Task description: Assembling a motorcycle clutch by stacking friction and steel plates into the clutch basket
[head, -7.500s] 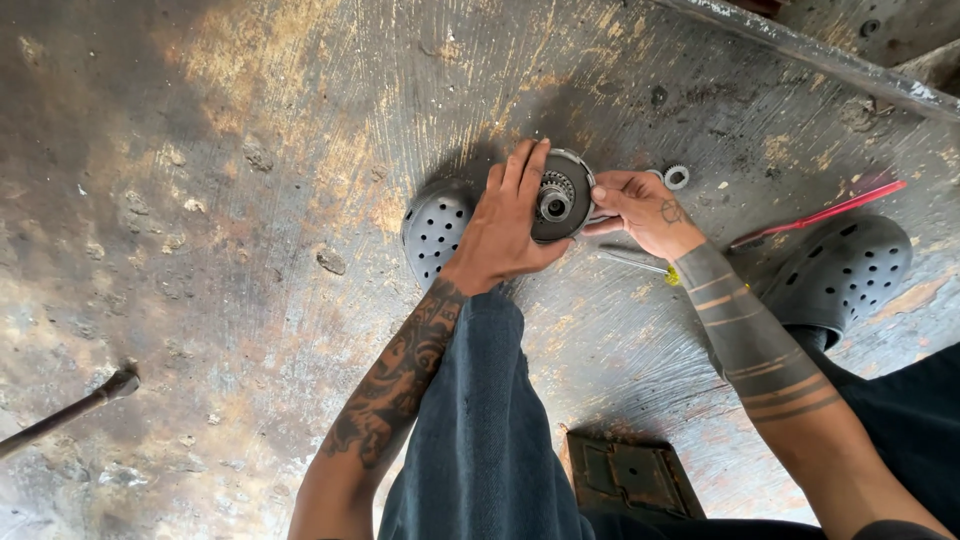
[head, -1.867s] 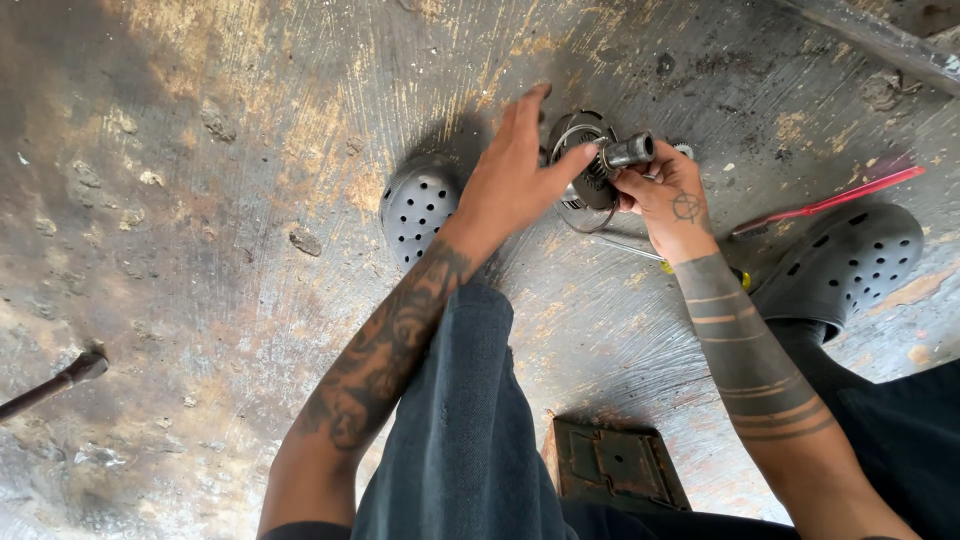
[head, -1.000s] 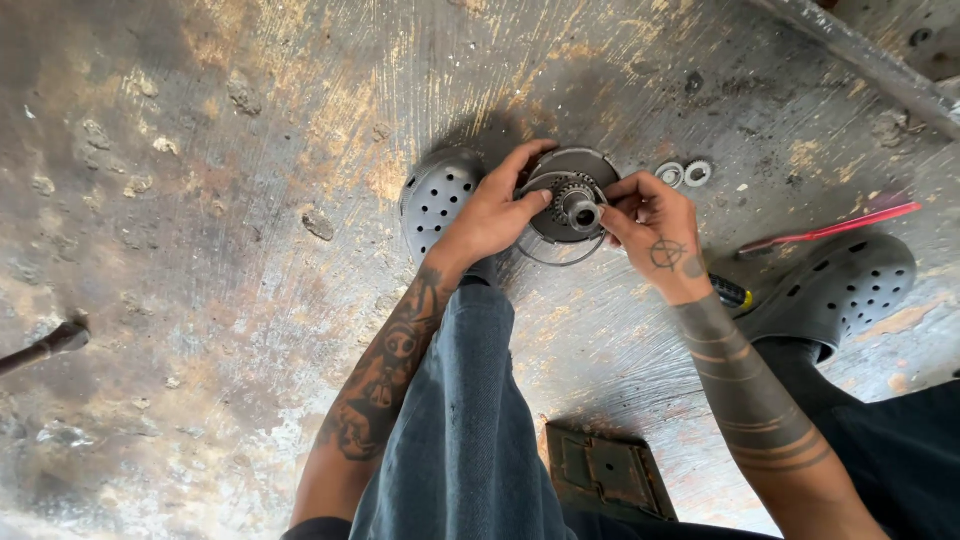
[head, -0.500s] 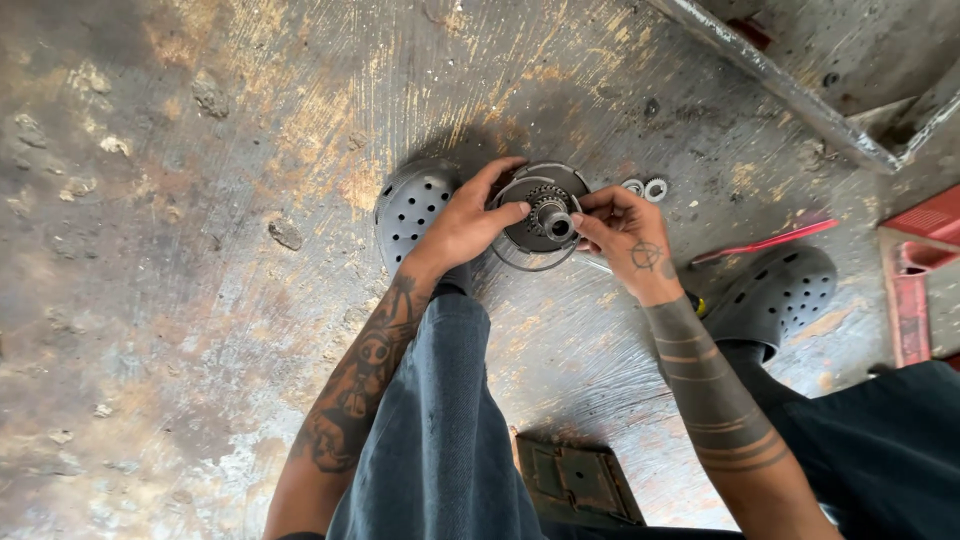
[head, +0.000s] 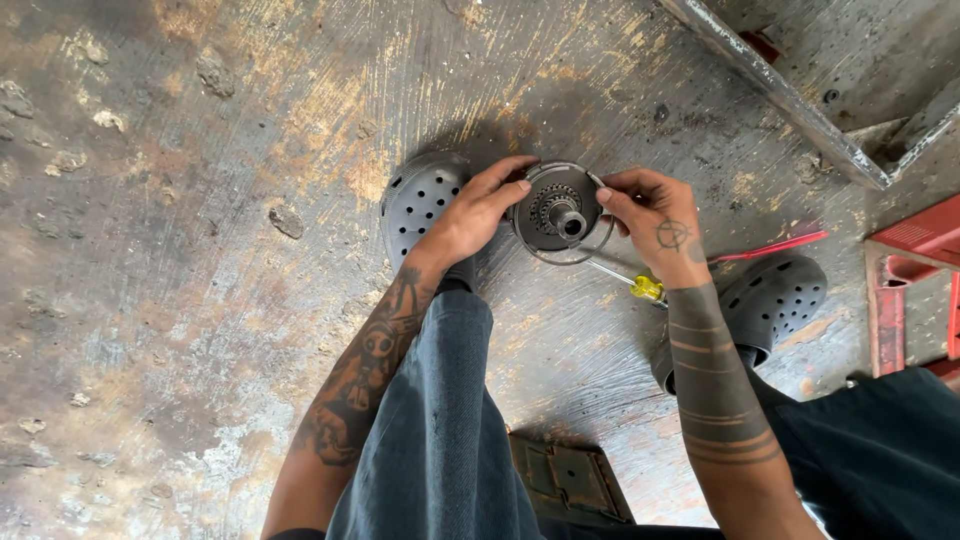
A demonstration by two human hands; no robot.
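Squatting on the stained concrete floor (head: 150, 300), worn yellow in patches. Going from the left: my grey perforated clog (head: 420, 200) sits at about 9 o'clock of the part I'm working on, and my left hand (head: 475, 215) reaches over it, fingers (head: 515, 185) curled against the left rim of the round gear assembly (head: 555, 212). That's a dark metal disc with a toothed hub and a short shaft sticking up at its centre, resting on the floor between my hands, with a thin wire ring (head: 575, 258) looping out at its 6 o'clock. My right hand (head: 655, 225) pinches the rim at 3 o'clock, thumb and fingertips closed on the edge.

A screwdriver with a yellow handle (head: 645, 288) lies at 5 o'clock of the disc, partly under my right wrist. Further right there's a thin red rod (head: 770, 246) and my other grey clog (head: 775, 300). No containers here holding anything; a flat dark metal plate (head: 570, 480) lies by my knee at 6 o'clock.

Compared with half a second ago, both hands are on the disc just the same; the view just shifted slightly.
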